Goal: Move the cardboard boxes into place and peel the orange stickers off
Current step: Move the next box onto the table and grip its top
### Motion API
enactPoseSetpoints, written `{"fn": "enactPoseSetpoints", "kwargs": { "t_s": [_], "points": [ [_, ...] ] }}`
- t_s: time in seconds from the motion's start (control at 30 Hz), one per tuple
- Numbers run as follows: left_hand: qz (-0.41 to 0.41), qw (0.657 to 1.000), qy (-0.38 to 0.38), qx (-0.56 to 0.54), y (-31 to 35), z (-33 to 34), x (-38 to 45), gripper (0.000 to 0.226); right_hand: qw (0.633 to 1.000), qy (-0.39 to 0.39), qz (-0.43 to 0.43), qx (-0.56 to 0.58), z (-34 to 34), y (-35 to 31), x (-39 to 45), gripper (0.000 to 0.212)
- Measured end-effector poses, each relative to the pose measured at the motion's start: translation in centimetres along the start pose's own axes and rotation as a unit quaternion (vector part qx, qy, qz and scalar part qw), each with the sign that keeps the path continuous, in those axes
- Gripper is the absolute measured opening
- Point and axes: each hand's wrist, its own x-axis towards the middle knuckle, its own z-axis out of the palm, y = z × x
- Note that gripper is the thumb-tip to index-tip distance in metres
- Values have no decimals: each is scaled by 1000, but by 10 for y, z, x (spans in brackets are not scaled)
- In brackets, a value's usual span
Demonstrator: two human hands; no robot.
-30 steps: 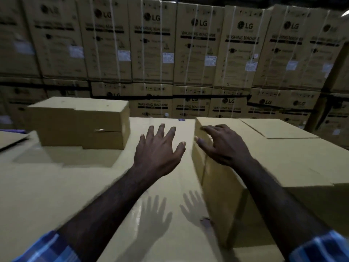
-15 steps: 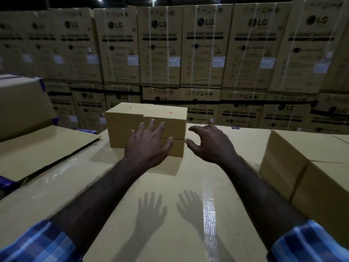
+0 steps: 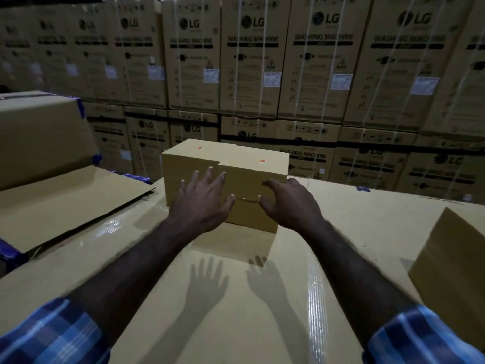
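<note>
1. At far left a big carton point(image 3: 39, 137) with blue tape at its corners stands closed; what it holds cannot be seen. A loose flat sheet point(image 3: 70, 203) of cardboard lies against its foot.
2. The table point(image 3: 236, 311) is a broad cardboard top with shiny clear tape running along it. The shadows of both hands fall on it.
3. The box point(image 3: 225, 164), the task's thing, sits on the table at centre, near the far edge. It is closed, so its contents do not show. Its long axis runs left to right across the view, with one long side facing the person.
4. Two orange stickers lie on the box top: the left sticker point(image 3: 200, 148) near the far edge, the right sticker point(image 3: 262, 161) nearer the front edge.
5. The left hand point(image 3: 202, 200) is spread flat, fingers apart, over the box's near face; whether it touches cannot be told.
6. The right hand point(image 3: 288, 203) is beside it at the same face, fingers curled but apart, closed on nothing. Contact cannot be told here either.
7. At the right edge another box point(image 3: 451, 261) rests on the table, tilted, closed, well apart from the centre one.
8. Behind everything, stacked washing machine cartons point(image 3: 315, 74) form a wall.
</note>
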Motion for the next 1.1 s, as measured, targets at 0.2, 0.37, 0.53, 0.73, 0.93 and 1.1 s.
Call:
{"fn": "enactPoseSetpoints", "kwargs": {
  "t_s": [0.2, 0.37, 0.53, 0.73, 0.93, 1.1],
  "points": [
    [15, 1000, -17, -6, -9, 28, 39, 67, 1000, -10, 12, -9, 29, 9, 33, 48],
    [35, 998, -40, -17, -30, 52, 78, 68, 999, -7, 42, -21, 55, 14, 64, 48],
    [62, 996, -66, -19, -54, 76, 124, 70, 996, 2, 84, -39, 84, 17, 102, 48],
    [87, 993, -80, -10, -77, 113, 193, 70, 987, -1, 149, -67, 123, 30, 151, 51],
    [83, 991, -93, -37, -82, 150, 239, 70, 970, 2, 229, -74, 155, 58, 180, 54],
    [81, 983, -101, -133, -72, 174, 247, 70, 962, 36, 270, -3, 176, 79, 191, 54]
  ]
}}
